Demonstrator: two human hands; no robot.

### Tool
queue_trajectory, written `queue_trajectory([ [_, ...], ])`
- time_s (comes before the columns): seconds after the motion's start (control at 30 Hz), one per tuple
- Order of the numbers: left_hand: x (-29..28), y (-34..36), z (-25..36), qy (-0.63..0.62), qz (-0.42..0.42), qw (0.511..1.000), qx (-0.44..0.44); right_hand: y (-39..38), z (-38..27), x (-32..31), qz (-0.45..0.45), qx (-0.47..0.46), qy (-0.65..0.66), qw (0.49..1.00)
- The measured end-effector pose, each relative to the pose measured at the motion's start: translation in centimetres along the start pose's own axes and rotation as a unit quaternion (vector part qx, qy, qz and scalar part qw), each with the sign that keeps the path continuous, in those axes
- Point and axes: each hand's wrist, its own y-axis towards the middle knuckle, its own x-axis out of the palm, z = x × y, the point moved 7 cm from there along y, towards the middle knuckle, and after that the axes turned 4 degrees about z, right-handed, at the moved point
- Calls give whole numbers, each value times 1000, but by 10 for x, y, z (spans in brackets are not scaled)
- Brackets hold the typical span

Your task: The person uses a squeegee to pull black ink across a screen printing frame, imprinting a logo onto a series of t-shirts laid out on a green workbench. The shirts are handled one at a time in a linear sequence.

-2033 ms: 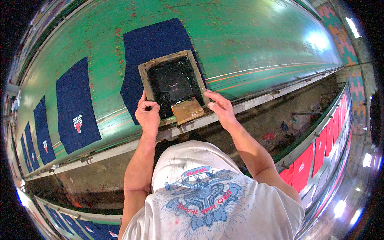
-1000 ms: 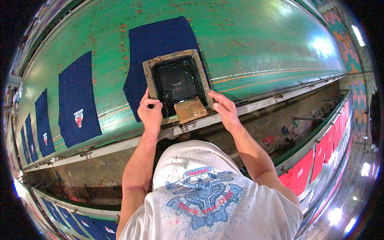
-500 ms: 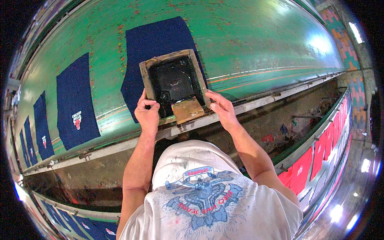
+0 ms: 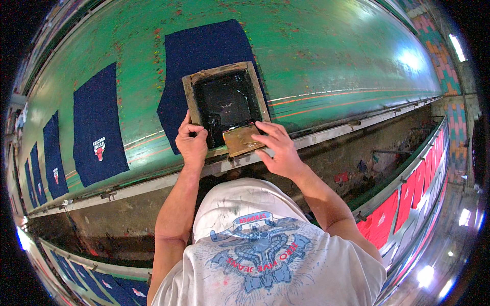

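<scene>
A wooden screen printing frame (image 4: 192, 97) with a dark mesh, black and wet-looking inside, lies over a navy fabric piece (image 4: 204, 43) on the green table. At its near end a wooden squeegee (image 4: 240, 142) rests inside, against the lower edge. My left hand (image 4: 193, 140) grips the frame's near left corner, thumb and forefinger close together. Over the squeegee's right end, my right hand (image 4: 278, 148) has its fingers spread. Its fingertips reach the block's edge; whether they press on it I cannot tell.
The long green table (image 4: 326, 56) has a pale rail (image 4: 337, 130) along its near edge. To the left, more navy pieces (image 4: 99, 122) carry a red and white print. Behind me, another table holds red pieces (image 4: 383, 217) at right and navy pieces (image 4: 92, 280) at left.
My right hand has left the frame's right side and moved left over the squeegee, its fingers spreading. My left hand stays at the frame's corner. The view has shifted slightly.
</scene>
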Motion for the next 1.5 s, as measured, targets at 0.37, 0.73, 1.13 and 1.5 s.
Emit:
queue_trajectory([
  [0.37, 1, 0, 2, 48, 17, 998, 30, 38, -20, 14, -47, -97, -72, 992],
  [0.73, 0, -1, 9, 65, 11, 998, 15, 108, 7, 19, -231, -51, -54, 970],
  [1.13, 1, 3, 39, 223, -38, 965, 129, 190, 47, 48, -130, -53, -87, 986],
  [1.5, 5, 10, 54, 301, -52, 931, 201, 81, -18, 25, -182, -109, -60, 975],
])
